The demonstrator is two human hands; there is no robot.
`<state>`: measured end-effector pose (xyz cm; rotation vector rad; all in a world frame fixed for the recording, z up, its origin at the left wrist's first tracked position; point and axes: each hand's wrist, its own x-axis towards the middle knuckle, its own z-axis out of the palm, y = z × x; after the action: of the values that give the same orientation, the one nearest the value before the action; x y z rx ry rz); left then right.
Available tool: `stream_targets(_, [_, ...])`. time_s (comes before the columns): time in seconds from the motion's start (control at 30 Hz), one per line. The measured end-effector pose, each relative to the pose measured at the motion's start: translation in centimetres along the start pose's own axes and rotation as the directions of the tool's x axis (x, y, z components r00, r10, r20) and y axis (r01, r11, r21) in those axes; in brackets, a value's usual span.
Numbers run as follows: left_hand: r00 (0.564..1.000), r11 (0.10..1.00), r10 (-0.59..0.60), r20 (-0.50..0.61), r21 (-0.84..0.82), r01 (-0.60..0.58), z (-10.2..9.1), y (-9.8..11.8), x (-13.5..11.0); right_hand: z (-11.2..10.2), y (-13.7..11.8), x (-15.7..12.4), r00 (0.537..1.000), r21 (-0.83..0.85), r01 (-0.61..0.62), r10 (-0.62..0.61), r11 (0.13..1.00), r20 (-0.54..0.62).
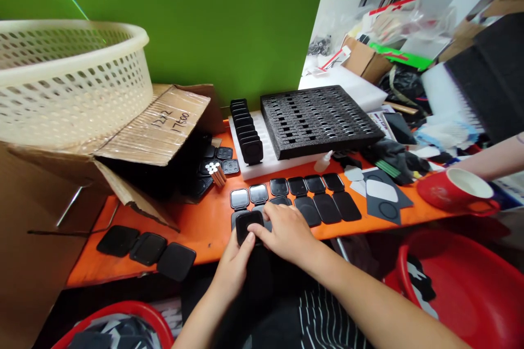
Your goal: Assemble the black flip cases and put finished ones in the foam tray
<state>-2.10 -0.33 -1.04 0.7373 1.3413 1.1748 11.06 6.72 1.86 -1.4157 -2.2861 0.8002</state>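
Observation:
My left hand (234, 268) holds a black square hinged piece (249, 224) by its lower edge, thumb on the front. My right hand (289, 232) is closed at its right side, with the thumb pressing on its face and the fingers bent over the far edge. Just beyond lies a row of similar hinged pieces (326, 208), opened flat, the two leftmost with shiny upper squares (239, 198). Three joined-looking black squares (148, 248) lie to the left, overlapping. My right hand partly hides the middle of the row.
Behind the row are a slotted black foam block (319, 120) and standing black pieces (246, 132). A small bottle (323, 162) and red mug (456, 191) stand right. A cardboard box (155, 125) and basket (73, 76) are left. Red tubs (470, 267) sit below; another person's arm (491, 159) reaches in.

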Motion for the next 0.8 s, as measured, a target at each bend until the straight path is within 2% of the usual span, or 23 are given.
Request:
stream_targets(0.07, [0.998, 0.995, -0.059, 0.008, -0.079, 0.059, -0.1, 0.0, 0.1, 0.1, 0.3, 0.0, 0.994, 0.234, -0.073, 0.052, 0.970, 0.093])
stream_targets(0.13, [0.996, 0.991, -0.085, 0.004, -0.104, 0.084, -0.1, -0.1, 0.2, 0.6, 0.7, 0.0, 0.971, 0.520, -0.178, 0.065, 0.835, 0.229])
stream_targets(0.2, [0.997, 0.992, -0.074, -0.002, -0.099, 0.073, -0.1, -0.1, 0.2, 1.5, 1.0, -0.1, 0.952, 0.682, -0.262, 0.067, 0.683, 0.299])
stream_targets(0.27, [0.997, 0.993, -0.072, 0.013, -0.089, 0.073, 0.0, -0.2, 0.3, 2.4, 1.0, -0.3, 0.952, 0.729, -0.288, 0.107, 0.620, 0.286])
stream_targets(0.4, [0.990, 0.989, -0.133, 0.038, -0.066, 0.136, -0.1, -0.2, 0.2, 3.8, 0.9, -0.6, 0.955, 0.759, -0.297, 0.162, 0.579, 0.250])
stream_targets(0.5, [0.984, 0.983, -0.172, 0.040, -0.054, 0.174, -0.2, 0.1, -0.1, 4.3, 1.3, -0.8, 0.959, 0.799, -0.285, 0.156, 0.530, 0.238])
stream_targets(0.6, [0.983, 0.980, -0.179, 0.044, -0.077, 0.183, -0.3, 0.3, -0.4, 4.4, 1.8, -0.9, 0.943, 0.843, -0.332, 0.140, 0.424, 0.302])
stream_targets(0.7, [0.982, 0.978, -0.191, 0.003, -0.083, 0.190, -0.3, 0.3, -0.6, 4.3, 1.9, -1.0, 0.922, 0.868, -0.387, 0.151, 0.311, 0.357])
stream_targets(0.8, [0.976, 0.974, -0.217, -0.008, -0.063, 0.216, -0.2, 0.0, -0.4, 4.6, 1.6, -1.1, 0.927, 0.872, -0.372, 0.174, 0.317, 0.332])
